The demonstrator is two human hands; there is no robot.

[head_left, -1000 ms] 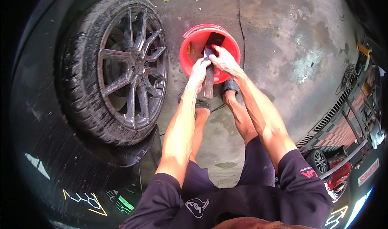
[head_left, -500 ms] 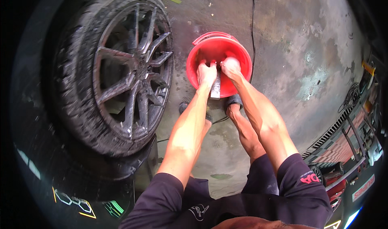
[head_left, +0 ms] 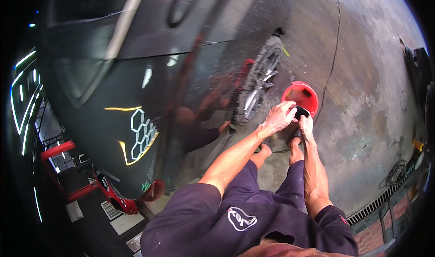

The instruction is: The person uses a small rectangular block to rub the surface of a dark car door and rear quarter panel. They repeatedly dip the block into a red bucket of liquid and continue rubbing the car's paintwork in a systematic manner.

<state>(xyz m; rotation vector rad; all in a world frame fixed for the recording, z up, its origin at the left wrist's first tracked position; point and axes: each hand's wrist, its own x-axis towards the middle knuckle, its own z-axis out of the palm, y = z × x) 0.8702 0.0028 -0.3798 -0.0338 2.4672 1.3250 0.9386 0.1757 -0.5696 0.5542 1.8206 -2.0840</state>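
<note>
Both hands are raised over the near side of a red bucket (head_left: 299,83), holding a small black pad-like thing (head_left: 302,112) between them. My left hand (head_left: 279,117) pinches its left side with bent fingers. On the other side, my right hand (head_left: 306,126) has its fingers closed around the near right edge. What the black thing is exactly, I cannot make out. Brownish liquid seems to fill the bucket, and a dark piece (head_left: 306,93) shows at its far side.
A dark, glossy car (head_left: 204,89) takes up the left, with its wheel (head_left: 259,87) beside the bucket. A black cable (head_left: 334,57) runs along the concrete floor on the right. Farther right are a coiled cable (head_left: 396,174) and a drain grate (head_left: 385,193).
My hands have come up out of the bucket and now hold the black thing above its near rim. The view has swung left, showing more of the car's side.
</note>
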